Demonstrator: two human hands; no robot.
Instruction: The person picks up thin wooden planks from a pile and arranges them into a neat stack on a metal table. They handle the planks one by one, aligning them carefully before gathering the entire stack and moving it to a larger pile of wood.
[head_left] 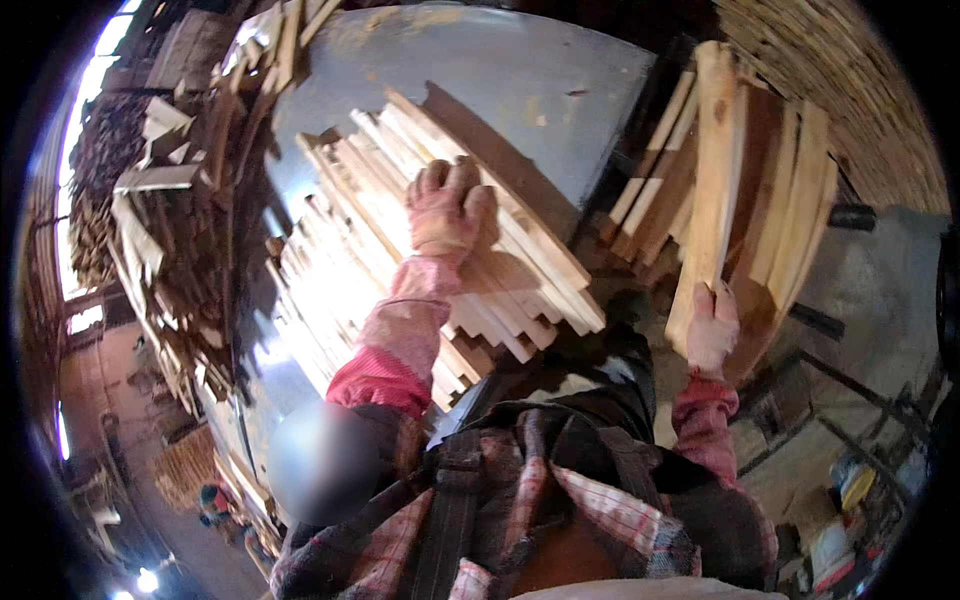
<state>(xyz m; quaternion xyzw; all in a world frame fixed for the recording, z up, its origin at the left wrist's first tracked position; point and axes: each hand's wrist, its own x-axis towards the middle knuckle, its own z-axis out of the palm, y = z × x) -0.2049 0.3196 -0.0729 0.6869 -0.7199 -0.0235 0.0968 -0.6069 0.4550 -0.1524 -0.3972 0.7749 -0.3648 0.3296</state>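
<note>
Several pale wooden slats (pixel 370 190) lie side by side with uneven ends on a grey metal table (pixel 560 70). My left hand (pixel 445 210) rests on top of them, fingers spread over the wood, gripping nothing that shows. Off to the right, my right hand (pixel 713 325) is closed around the near end of a long wooden board (pixel 713 150), thumb on top. That board leans lengthwise over a stack of more boards (pixel 790 220) beside the table.
Dark, rough scrap wood (pixel 190 250) is heaped along the table's left side. A large wall of stacked strips (pixel 850 80) stands at the far right. Metal bars (pixel 870 395) cross the floor at right. Another person (pixel 225 505) is small at lower left.
</note>
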